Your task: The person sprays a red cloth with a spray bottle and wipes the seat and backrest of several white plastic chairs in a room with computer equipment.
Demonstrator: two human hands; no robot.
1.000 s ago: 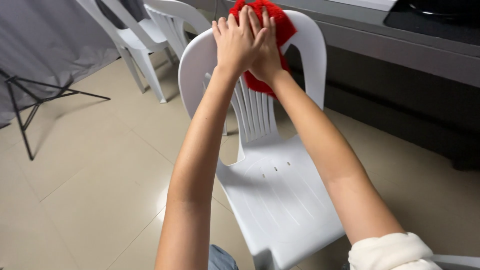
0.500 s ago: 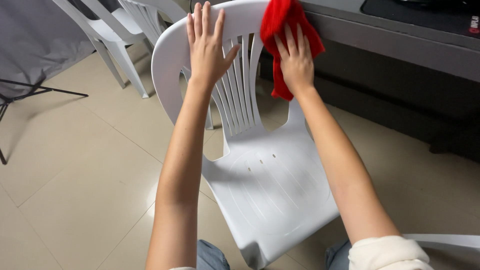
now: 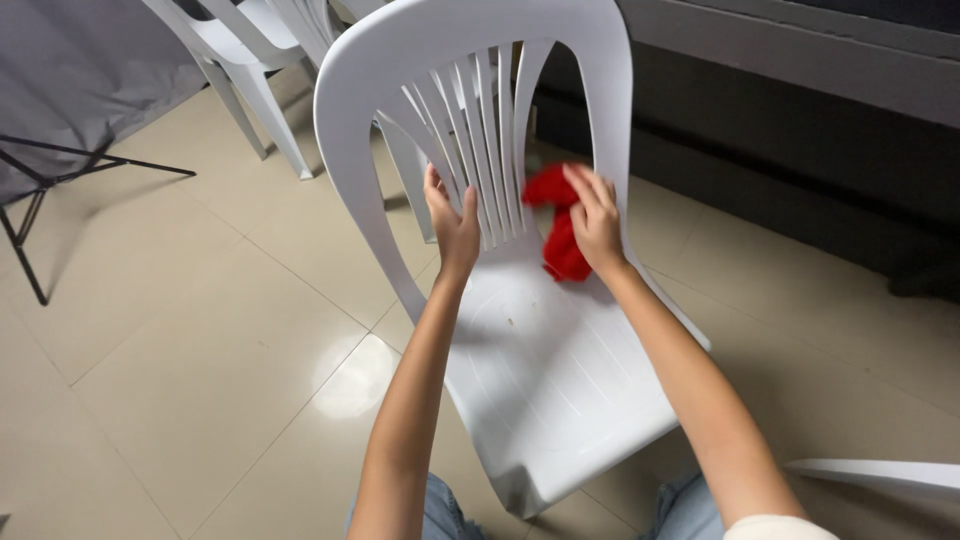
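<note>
Down in the head view, the right hand (image 3: 597, 222) presses a red cloth (image 3: 560, 232) against the lower backrest of a white plastic chair (image 3: 540, 370), fingers spread flat over it rather than clenched. The left hand (image 3: 452, 225) lies open on the back slats (image 3: 478, 150), steadying, gripping nothing. The cloth looks soft and limp, easily bunched anywhere in a palm; the chair looks light and stiff, best held by its rim. More white chairs (image 3: 235, 45) stand behind on the tiled floor (image 3: 180, 360).
</note>
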